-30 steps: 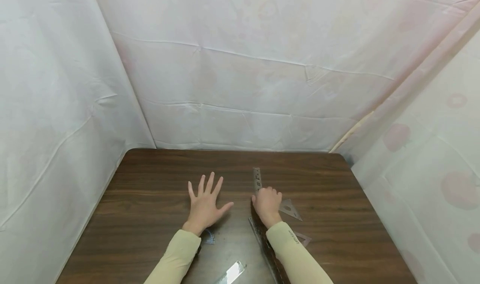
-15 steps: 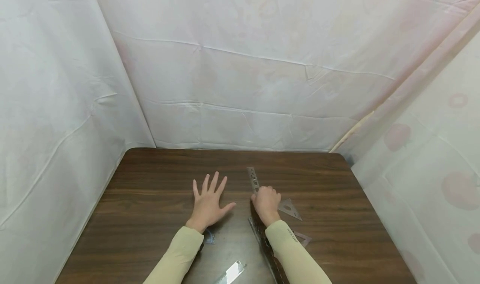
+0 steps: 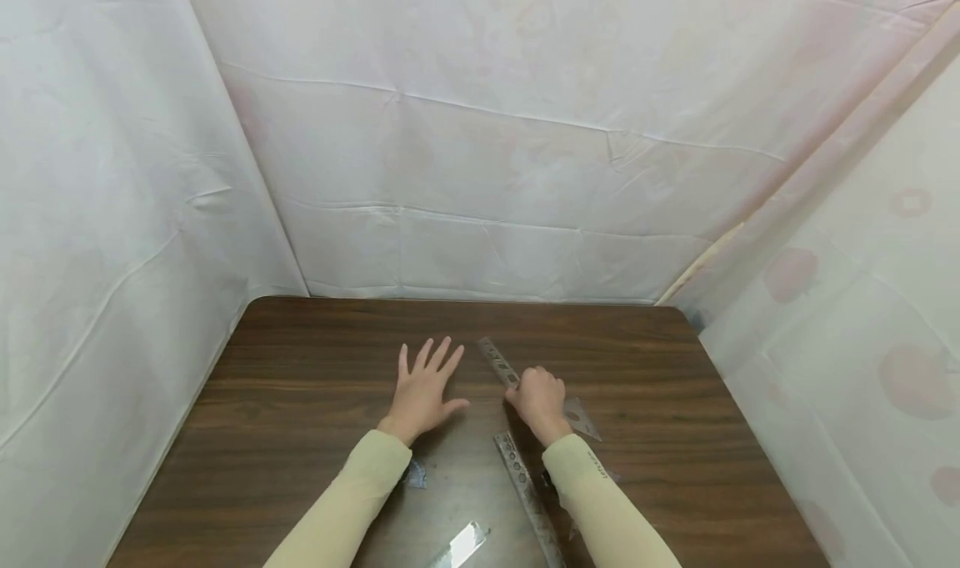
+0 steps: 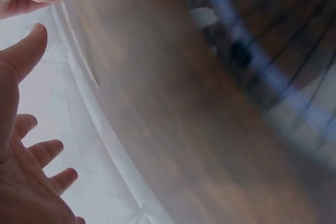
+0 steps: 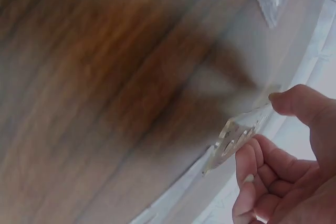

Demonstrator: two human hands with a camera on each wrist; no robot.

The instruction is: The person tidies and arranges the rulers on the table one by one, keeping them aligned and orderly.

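Right hand [image 3: 538, 401] knuckles up, fingers curled, pinching a clear stencil ruler [image 3: 498, 362]; sleeve runs back toward 5 o'clock. In the right wrist view the thumb and curled fingers [image 5: 257, 161] clamp the ruler's end [image 5: 236, 132], which is raised off the wood. Ruler is transparent, long and narrow, with punched cut-outs; its free end points to 11 o'clock from the hand, near table centre. Left hand [image 3: 422, 389] lies released, palm down, fingers spread flat on the table [image 3: 300, 368], just at 9 o'clock of the ruler, not touching it. At 4 o'clock of the right hand, a clear triangle [image 3: 581, 416] lies partly under it. A second long ruler [image 3: 525, 489] lies at 6 o'clock beside the right sleeve. Bare wood stretches to 12 and 9 o'clock; white sheeting [image 3: 487, 176] walls the far and side edges.
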